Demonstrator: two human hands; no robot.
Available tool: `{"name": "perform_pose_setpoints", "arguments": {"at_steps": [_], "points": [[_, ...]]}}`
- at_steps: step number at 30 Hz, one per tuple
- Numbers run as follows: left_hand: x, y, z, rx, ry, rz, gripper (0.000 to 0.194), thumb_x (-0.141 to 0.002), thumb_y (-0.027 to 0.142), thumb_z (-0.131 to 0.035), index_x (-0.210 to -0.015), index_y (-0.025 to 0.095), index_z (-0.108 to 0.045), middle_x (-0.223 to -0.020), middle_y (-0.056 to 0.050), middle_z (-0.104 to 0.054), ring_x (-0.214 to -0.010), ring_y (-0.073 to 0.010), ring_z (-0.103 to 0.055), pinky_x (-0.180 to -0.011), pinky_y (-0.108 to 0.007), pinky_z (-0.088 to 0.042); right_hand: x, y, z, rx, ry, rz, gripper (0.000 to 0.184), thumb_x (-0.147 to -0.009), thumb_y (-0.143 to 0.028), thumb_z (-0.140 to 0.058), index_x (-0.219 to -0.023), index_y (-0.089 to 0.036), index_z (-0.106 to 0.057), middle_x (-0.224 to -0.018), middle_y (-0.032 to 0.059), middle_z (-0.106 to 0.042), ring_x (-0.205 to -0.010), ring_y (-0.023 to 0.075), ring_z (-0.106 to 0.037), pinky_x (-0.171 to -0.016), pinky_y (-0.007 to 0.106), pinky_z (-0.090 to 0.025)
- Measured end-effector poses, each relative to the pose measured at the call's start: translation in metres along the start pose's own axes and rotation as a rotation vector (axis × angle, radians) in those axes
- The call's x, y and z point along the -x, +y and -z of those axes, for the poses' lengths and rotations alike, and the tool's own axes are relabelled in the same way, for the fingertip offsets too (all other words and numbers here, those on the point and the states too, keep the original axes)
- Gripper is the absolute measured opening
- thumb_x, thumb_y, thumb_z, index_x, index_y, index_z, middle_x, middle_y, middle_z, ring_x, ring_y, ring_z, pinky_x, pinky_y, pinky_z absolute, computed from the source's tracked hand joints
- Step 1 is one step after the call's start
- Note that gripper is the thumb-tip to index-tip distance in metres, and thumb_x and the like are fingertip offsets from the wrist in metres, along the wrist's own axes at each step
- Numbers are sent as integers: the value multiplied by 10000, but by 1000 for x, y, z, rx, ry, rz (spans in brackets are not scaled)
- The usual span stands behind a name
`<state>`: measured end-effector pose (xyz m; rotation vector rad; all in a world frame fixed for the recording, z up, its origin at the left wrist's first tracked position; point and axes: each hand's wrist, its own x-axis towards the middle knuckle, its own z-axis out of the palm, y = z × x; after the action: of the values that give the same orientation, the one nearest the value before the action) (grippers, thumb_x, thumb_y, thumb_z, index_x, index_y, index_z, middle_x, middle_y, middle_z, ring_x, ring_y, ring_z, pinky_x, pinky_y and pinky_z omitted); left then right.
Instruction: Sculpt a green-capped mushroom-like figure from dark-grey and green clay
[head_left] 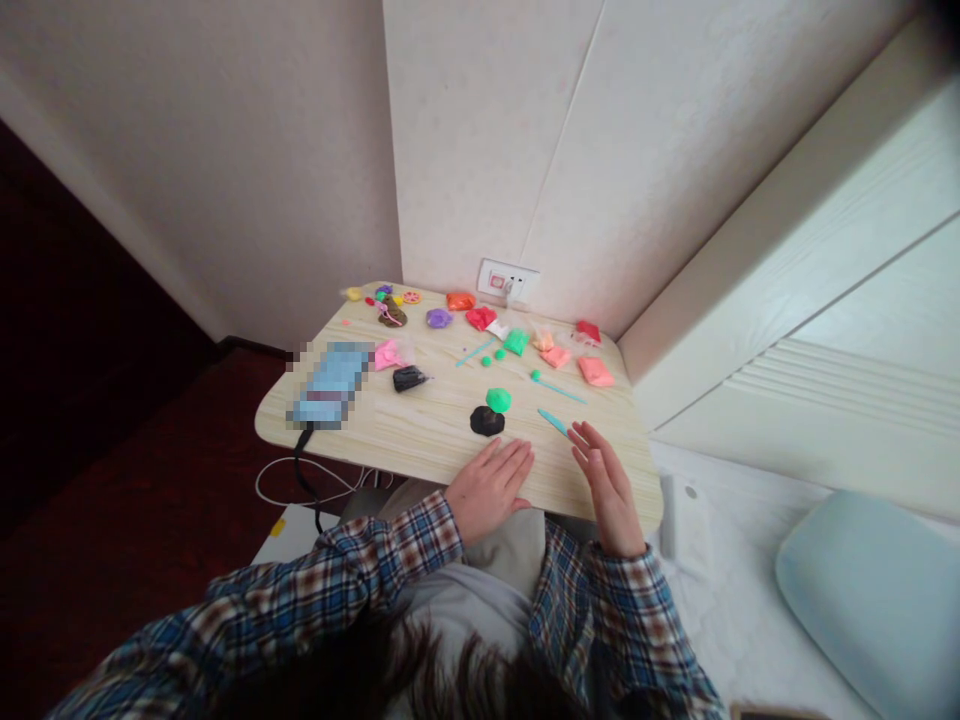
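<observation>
My left hand (491, 488) lies flat near the front edge of the table, fingers stretched out, just below a flattened black clay piece (486, 424). A green clay piece (498, 400) touches the far side of the black one, with a small brownish bit where they meet. My right hand (606, 485) is raised at the right, fingers extended and holding nothing I can see. Beside its fingertips lies a turquoise modelling tool (552, 420). Farther back are a thin blue stick (562, 392), a green ball (535, 376) at its end, and two more green balls (487, 361).
Clay packets in several colours, such as a black packet (409, 378), a pink packet (388, 354) and a green packet (517, 341), lie across the wooden table (420, 440). A blurred phone-like device (331, 385) with a dark cable is at left. Behind is a wall socket (508, 281).
</observation>
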<state>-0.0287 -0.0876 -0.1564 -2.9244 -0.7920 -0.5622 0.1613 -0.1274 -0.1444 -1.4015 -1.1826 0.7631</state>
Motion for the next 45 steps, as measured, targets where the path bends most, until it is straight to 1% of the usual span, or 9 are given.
{"name": "perform_pose_setpoints", "arguments": {"at_steps": [4,7,11,18,23,33,37,41,45], "points": [[0,4,-1,-1,-17,1,703,-845,517,-503,-1325,14,-402,-1393,-202,-436,-1324,-271,-382,-1113,-405,-278,-4,3,17,36,73,8,388,-911,-429,-409,-1196,-197,-530,-1286,122,-546,-1166,215,-546,-982,429,-441],[-7,8,-5,-3,-33,7,750,-821,549,-516,-1337,21,-389,-1428,-205,-380,-1338,-276,-358,-1111,-395,-278,-10,5,17,220,49,95,361,-932,-389,-348,-1160,-182,-538,-1194,121,-596,-1090,198,-581,-920,412,-480],[-14,8,-8,-5,-59,26,804,-799,564,-536,-1347,0,-367,-1427,-220,-373,-1339,-283,-356,-1111,-403,-276,-20,9,11,480,45,199,321,-898,-353,-401,-1080,-164,-586,-1110,125,-603,-1074,218,-539,-969,444,-414],[-24,5,-10,31,-83,-4,885,-775,612,-521,-1361,-24,-332,-1442,-230,-343,-1363,-286,-306,-1115,-409,-264,-43,18,0,672,153,123,199,-793,-307,-541,-887,-152,-622,-944,120,-558,-906,250,-488,-877,454,-385],[-23,-6,-5,92,-132,-51,904,-771,665,-464,-1393,29,-301,-1470,-188,-317,-1383,-287,-259,-1130,-410,-223,-49,17,5,715,142,45,161,-789,-327,-549,-764,-176,-601,-901,93,-560,-851,238,-499,-846,451,-364],[-24,-9,6,89,-118,-56,1008,-644,683,-597,-1367,28,-341,-1460,-244,-303,-1356,-338,-297,-1090,-437,-306,-36,-4,24,584,-70,-17,77,-851,-264,-468,-857,-212,-524,-797,26,-621,-741,178,-576,-685,293,-414],[-22,-10,9,133,-31,-66,867,-747,681,-486,-1320,34,-419,-1331,-208,-486,-1228,-315,-450,-1042,-437,-365,-31,-9,26,619,-132,-2,116,-890,-274,-426,-823,-215,-500,-763,17,-574,-702,168,-529,-641,282,-379],[-16,-13,11,171,79,-58,661,-905,574,-259,-1213,57,-531,-1143,-169,-602,-1069,-263,-523,-942,-418,-425,-39,-13,28,690,-279,58,198,-908,-282,-416,-749,-216,-513,-742,11,-566,-755,180,-524,-735,325,-343],[-14,-14,15,130,112,-28,455,-950,389,-312,-1165,79,-568,-1068,-130,-640,-979,-227,-536,-837,-369,-453,-43,-14,22,673,-338,36,205,-914,-278,-408,-781,-221,-553,-784,19,-603,-786,188,-545,-744,332,-345]]}}
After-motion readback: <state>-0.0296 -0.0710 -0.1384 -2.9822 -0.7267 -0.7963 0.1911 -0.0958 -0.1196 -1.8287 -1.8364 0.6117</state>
